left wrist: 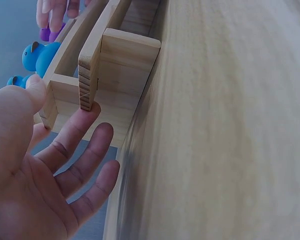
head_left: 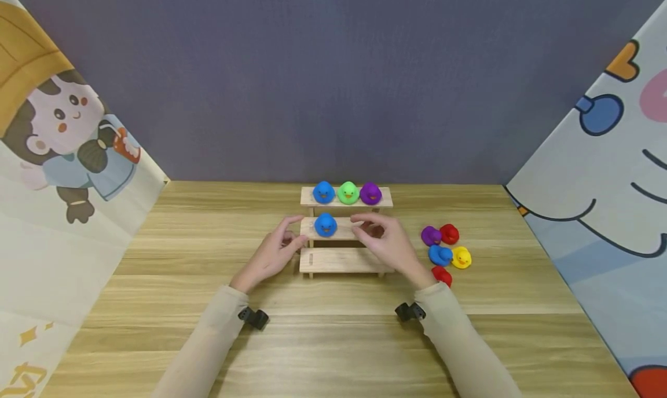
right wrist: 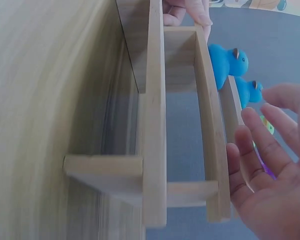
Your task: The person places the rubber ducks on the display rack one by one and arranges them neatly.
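A three-step wooden stand point(head_left: 339, 262) sits mid-table. Its top step carries a blue duck point(head_left: 323, 192), a green duck point(head_left: 347, 193) and a purple duck point(head_left: 370, 193). A second blue duck point(head_left: 325, 225) sits at the left of the middle step, and the bottom step is bare. My left hand point(head_left: 294, 233) is at the stand's left end. In the left wrist view its straight fingers point(left wrist: 82, 125) touch the stand's side piece point(left wrist: 90, 65). My right hand point(head_left: 365, 225) hovers at the right end of the middle step, with relaxed fingers point(right wrist: 262, 145) holding nothing.
Several loose ducks lie on the table right of the stand: purple point(head_left: 431, 235), red point(head_left: 449, 233), blue point(head_left: 440, 255), yellow point(head_left: 461, 258) and another red point(head_left: 442, 275). Printed fabric panels close in the left and right sides, and a grey wall stands behind.
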The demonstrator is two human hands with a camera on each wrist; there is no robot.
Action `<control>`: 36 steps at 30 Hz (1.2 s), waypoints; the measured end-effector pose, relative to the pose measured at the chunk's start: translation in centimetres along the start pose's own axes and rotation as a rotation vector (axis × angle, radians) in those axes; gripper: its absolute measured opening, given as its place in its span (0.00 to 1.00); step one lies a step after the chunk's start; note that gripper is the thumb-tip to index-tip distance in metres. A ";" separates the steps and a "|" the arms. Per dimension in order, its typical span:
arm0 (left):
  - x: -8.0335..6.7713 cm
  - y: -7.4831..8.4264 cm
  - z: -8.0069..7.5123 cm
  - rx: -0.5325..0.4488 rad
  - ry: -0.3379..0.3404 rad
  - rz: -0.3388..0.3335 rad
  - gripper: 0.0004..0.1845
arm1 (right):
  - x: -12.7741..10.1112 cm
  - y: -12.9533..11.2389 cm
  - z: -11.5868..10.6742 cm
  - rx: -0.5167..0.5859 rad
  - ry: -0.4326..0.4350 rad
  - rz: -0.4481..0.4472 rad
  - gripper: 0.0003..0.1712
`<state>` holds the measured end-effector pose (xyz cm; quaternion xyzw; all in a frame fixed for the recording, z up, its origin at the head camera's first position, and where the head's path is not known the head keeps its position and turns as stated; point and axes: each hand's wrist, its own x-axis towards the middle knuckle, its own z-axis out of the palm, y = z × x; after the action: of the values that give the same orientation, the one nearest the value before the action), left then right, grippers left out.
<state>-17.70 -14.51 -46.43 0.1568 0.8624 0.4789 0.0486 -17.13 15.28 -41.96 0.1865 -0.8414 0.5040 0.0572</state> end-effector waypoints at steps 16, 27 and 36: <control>0.0 -0.1 0.0 0.000 0.011 0.014 0.31 | -2.9 2.4 -4.5 -0.049 0.099 0.057 0.16; 0.0 0.0 0.0 -0.003 0.002 0.001 0.31 | -4.3 4.3 -7.4 -0.050 0.153 0.033 0.13; 0.0 0.0 0.1 -0.008 0.000 0.003 0.32 | -6.1 5.2 -9.4 -0.093 0.198 0.092 0.13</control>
<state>-17.68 -14.41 -46.46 0.1579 0.8603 0.4823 0.0482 -14.28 27.24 -43.41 0.0942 -0.8618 0.4824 0.1257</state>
